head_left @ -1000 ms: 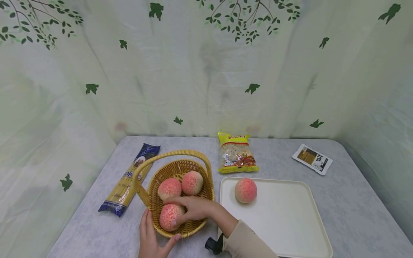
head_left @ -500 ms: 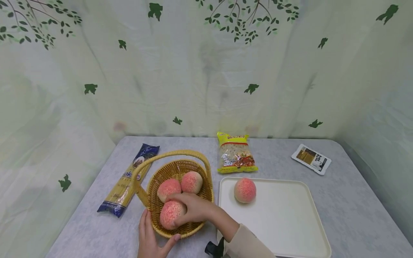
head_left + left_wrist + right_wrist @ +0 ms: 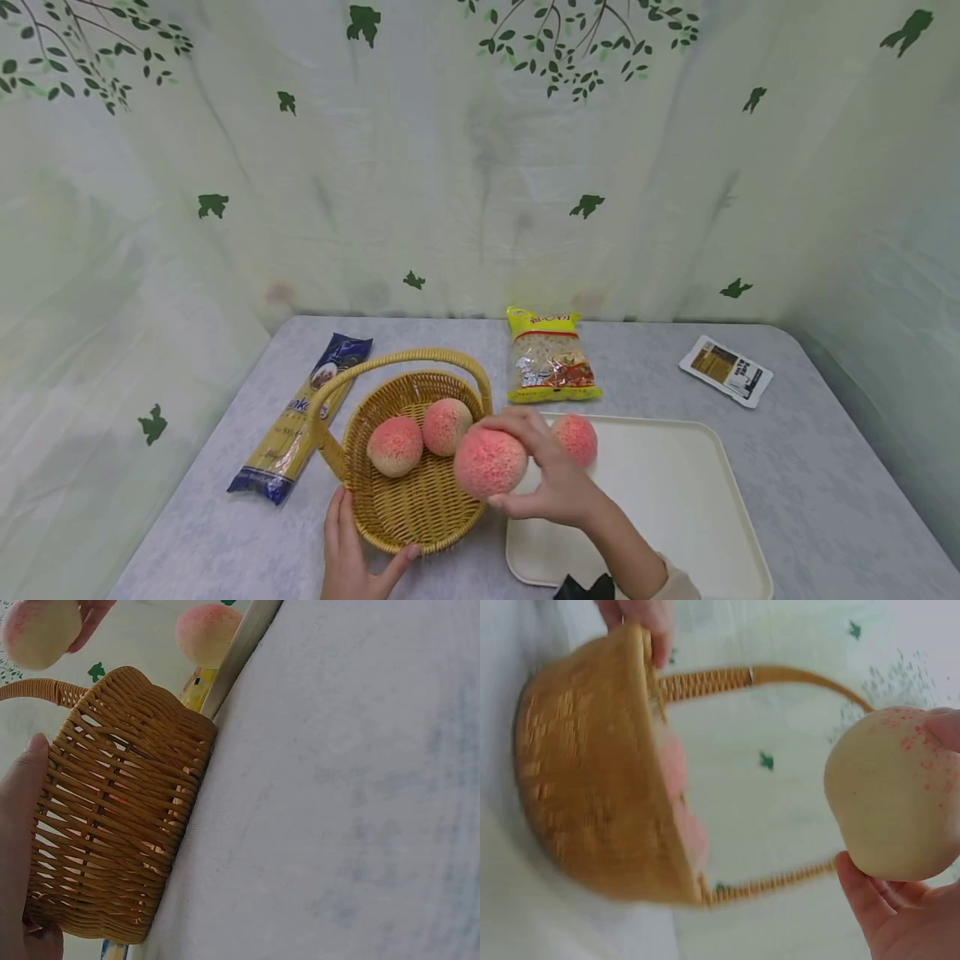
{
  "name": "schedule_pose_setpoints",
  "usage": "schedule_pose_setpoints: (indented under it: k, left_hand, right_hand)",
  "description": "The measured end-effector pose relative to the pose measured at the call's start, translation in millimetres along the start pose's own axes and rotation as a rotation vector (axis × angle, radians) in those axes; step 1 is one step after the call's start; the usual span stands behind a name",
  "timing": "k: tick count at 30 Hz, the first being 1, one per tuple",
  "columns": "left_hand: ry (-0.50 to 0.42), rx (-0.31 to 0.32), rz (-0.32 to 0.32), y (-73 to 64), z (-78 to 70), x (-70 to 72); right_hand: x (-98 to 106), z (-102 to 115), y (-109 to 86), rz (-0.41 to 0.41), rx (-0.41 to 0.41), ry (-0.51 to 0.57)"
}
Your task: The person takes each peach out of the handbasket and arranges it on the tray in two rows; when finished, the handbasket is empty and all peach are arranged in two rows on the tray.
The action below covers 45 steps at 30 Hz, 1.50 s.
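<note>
My right hand (image 3: 558, 487) grips a pink-and-cream peach (image 3: 489, 465) between thumb and fingers, raised over the gap between basket and tray. In the right wrist view, that peach's pale underside shows close to the camera, fingertips at its edge. Two more peaches (image 3: 394, 447) lie at the back of the wicker basket (image 3: 423, 515), whose tall handle arches over it. My left hand (image 3: 351, 554) holds the basket at its near left side, thumb at the front rim and fingers along the wall. Another peach (image 3: 579, 437) sits on the white tray (image 3: 667, 508), partly hidden by my right hand.
A long blue-and-gold pasta packet (image 3: 288, 429) lies left of the basket, partly behind its handle. At the back stands a yellow food bag (image 3: 551, 358). A small white pouch (image 3: 726, 371) lies at the back right. A leaf-printed curtain (image 3: 480, 167) surrounds the table.
My right hand has lifted the front peach out of the basket and moved right to the tray's left edge. My left hand and the basket have stayed put.
</note>
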State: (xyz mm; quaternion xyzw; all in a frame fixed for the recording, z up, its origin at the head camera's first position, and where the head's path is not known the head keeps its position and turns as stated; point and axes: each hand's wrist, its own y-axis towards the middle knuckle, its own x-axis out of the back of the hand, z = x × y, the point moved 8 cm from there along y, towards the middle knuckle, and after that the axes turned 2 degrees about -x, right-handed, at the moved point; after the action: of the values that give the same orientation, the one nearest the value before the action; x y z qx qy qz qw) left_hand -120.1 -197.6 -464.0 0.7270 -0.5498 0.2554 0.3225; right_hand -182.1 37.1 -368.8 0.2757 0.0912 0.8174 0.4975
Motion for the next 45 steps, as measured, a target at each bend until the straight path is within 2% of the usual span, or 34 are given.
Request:
schedule_pose_setpoints:
  k: [6, 12, 17, 20, 26, 31, 39, 42, 45]
  left_hand:
    - [-0.003, -0.001, 0.005, -0.1, -0.1, 0.5]
    - [-0.01, 0.041, 0.045, 1.1, 1.5, -1.5]
    - [-0.014, 0.044, 0.048, 1.1, 1.1, -1.5]
    - [-0.013, 0.022, 0.03, 0.7, 0.1, -0.7]
    - [-0.017, 0.006, 0.022, 0.2, 0.0, -0.8]
    - [-0.026, -0.02, 0.002, 0.4, 0.3, -0.2]
    - [-0.023, -0.027, -0.01, -0.2, 0.5, 0.1]
    - [-0.021, -0.024, -0.01, -0.3, 0.0, 0.3]
    - [-0.016, -0.018, -0.006, -0.5, -0.1, 0.6]
  right_hand:
    - [61.5, -21.6, -37.3, -0.223, -0.056, -0.131]
    - [100.7, -36.7, -70.3, -0.368, -0.233, -0.219]
    - [122.9, -83.5, -101.4, -0.419, -0.384, -0.264]
    - [130.3, -106.3, -113.8, -0.436, -0.444, -0.292]
    - [135.1, -124.5, -122.9, -0.444, -0.503, -0.323]
    - [139.0, -131.7, -127.6, -0.461, -0.527, -0.314]
    - [142.7, -130.3, -128.9, -0.471, -0.503, -0.3]
    - [144.2, -124.6, -127.9, -0.494, -0.469, -0.298]
    - [146.3, -109.8, -124.2, -0.538, -0.401, -0.325]
